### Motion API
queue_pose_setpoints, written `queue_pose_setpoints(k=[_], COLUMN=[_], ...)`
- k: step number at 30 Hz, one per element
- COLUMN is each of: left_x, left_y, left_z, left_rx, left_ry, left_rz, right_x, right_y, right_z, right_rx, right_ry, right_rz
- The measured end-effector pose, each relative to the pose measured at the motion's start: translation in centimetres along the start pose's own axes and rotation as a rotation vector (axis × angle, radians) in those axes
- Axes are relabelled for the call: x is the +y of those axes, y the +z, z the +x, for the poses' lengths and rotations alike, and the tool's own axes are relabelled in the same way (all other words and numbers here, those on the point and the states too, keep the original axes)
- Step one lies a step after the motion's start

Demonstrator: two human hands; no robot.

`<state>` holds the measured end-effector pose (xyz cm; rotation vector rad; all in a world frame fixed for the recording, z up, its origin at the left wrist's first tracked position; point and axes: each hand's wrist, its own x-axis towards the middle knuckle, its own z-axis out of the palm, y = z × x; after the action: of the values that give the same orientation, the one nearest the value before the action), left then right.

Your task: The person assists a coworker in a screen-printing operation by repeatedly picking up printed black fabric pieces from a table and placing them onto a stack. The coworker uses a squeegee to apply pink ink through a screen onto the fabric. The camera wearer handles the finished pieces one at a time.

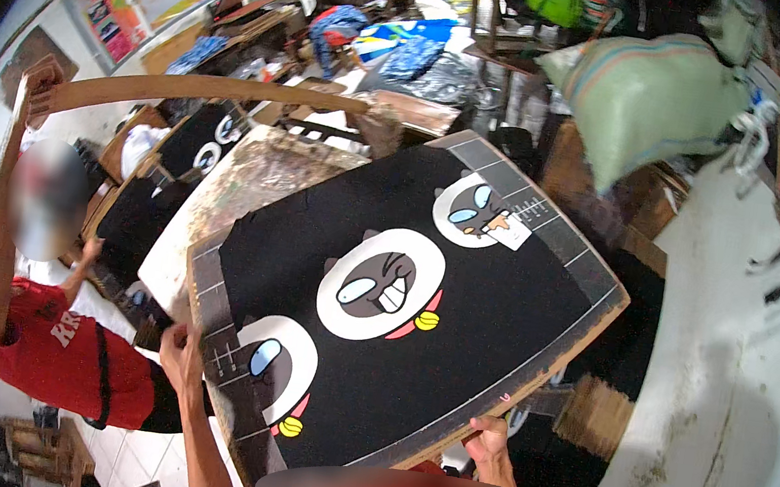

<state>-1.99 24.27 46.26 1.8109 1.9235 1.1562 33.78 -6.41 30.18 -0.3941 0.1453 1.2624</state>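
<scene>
A flat board [597,263] with dark, marked margins and a wooden edge lies tilted before me. Black fabric [488,327] covers most of it, printed with several cartoon cat faces, one [382,284] in the middle with a red collar and yellow bell. My right hand [489,447] grips the board's near edge, thumb uppermost. My left hand [182,354] is closed, fingers curled right beside the board's left edge; whether it touches the edge or pinches something small is unclear. A small white slip [508,230] with an orange print lies over the far cat face.
A person in a red shirt [61,352] stands at left beside more printed black boards [152,200]. A wooden frame [201,95] rises at upper left. Beyond lies a paint-stained surface [276,168]. A pale green sack [644,105] sits at far right, above cardboard [596,412].
</scene>
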Motion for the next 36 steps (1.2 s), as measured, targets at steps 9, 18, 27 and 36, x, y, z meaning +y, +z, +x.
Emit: queue_pose_setpoints(k=[9, 18, 27, 36], left_x=[23.1, 42.9, 44.6, 38.5], left_y=[8.1, 13.2, 13.5, 10.4], left_z=[7.3, 14.2, 8.0, 0.0], left_rx=[-0.608, -0.713, -0.97, -0.821], left_ry=[0.62, 1.062, 0.984, 1.421], left_rz=[-0.567, -0.271, -0.367, -0.43], right_x=[-1.1, 7.7, 11.9, 13.2], right_y=[-1.9, -7.9, -7.2, 6.1], right_z=[-9.6, -8.7, -7.8, -9.4], right_rx=[-0.023, -0.18, -0.197, 0.498], right_ry=[-0.336, -0.716, -0.724, 0.162], right_rz=[0.026, 0.022, -0.081, -1.629])
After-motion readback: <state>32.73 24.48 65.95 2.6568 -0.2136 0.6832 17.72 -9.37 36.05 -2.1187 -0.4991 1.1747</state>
